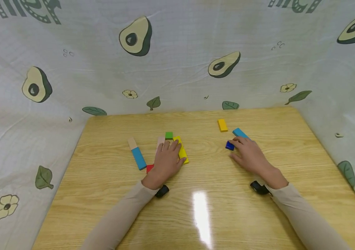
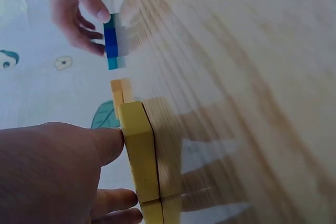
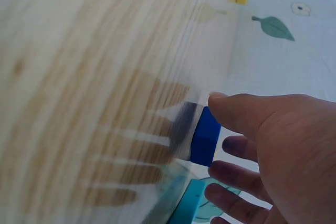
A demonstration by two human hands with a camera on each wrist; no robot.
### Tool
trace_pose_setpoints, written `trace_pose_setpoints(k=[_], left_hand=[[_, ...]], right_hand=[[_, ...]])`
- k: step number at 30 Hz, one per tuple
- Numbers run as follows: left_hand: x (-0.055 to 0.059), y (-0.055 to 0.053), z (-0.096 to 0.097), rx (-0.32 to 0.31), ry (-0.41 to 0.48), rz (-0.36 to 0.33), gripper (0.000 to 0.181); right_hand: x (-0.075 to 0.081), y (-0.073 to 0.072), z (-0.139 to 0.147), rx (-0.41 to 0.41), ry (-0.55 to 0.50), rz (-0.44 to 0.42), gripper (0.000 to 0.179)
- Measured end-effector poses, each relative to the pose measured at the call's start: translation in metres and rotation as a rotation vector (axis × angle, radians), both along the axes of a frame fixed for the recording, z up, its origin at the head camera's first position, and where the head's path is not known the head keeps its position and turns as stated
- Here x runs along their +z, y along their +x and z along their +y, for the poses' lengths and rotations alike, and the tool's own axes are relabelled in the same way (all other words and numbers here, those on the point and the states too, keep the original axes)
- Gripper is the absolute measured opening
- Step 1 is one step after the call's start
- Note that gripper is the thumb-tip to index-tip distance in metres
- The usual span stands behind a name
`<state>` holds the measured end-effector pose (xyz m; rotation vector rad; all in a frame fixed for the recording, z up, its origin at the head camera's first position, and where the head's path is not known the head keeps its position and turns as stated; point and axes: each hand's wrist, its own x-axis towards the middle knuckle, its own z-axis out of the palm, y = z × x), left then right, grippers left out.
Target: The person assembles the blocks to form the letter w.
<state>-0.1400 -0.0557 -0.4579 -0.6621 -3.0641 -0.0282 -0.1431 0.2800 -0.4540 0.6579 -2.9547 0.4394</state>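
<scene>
My left hand (image 1: pixel 166 162) lies over a group of blocks with its fingers extended. Under and beside it are a pale pink block (image 1: pixel 161 140) and yellow blocks (image 1: pixel 183 155) in an end-to-end row. In the left wrist view, the thumb touches the side of the near yellow block (image 2: pixel 139 150). My right hand (image 1: pixel 250 155) is at a small dark blue block (image 1: pixel 230 145), fingers loosely spread. One fingertip is at that block's edge, while the thumb stands apart in the head view. A light blue block (image 1: pixel 240 133) lies just beyond, partly hidden by the fingers.
Around the left hand lie a green block (image 1: pixel 169 135), a red block (image 1: pixel 149 168), a tan block (image 1: pixel 132 143) and a blue block (image 1: pixel 138 158). An orange-yellow block (image 1: pixel 222 125) sits farther back. A patterned cloth (image 1: pixel 177 80) borders the wooden table (image 1: pixel 215 180).
</scene>
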Motion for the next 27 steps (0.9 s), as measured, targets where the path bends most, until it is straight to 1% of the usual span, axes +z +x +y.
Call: trace_pose_setpoints(k=[5,9,12,16,22,27], left_hand=[[-0.002,0.001,0.000,0.000,-0.005,0.006,0.063],[-0.003,0.000,0.000,0.002,-0.021,0.001,0.064],[-0.003,-0.001,0.001,0.008,-0.029,-0.008,0.064],[-0.003,-0.001,0.002,0.018,-0.036,-0.023,0.064],[-0.003,-0.001,0.002,0.023,-0.059,-0.035,0.065],[-0.003,-0.002,0.002,0.027,-0.071,-0.028,0.065]], right_hand=[[-0.003,-0.004,-0.001,-0.006,0.008,0.000,0.049],[-0.004,-0.011,-0.002,-0.016,0.006,-0.011,0.043],[-0.004,-0.016,-0.004,-0.013,0.010,-0.013,0.037],[-0.004,-0.018,-0.012,0.009,0.016,-0.009,0.033],[0.001,-0.011,-0.038,0.049,0.012,-0.017,0.034],[0.004,0.001,-0.063,0.137,-0.021,-0.002,0.033]])
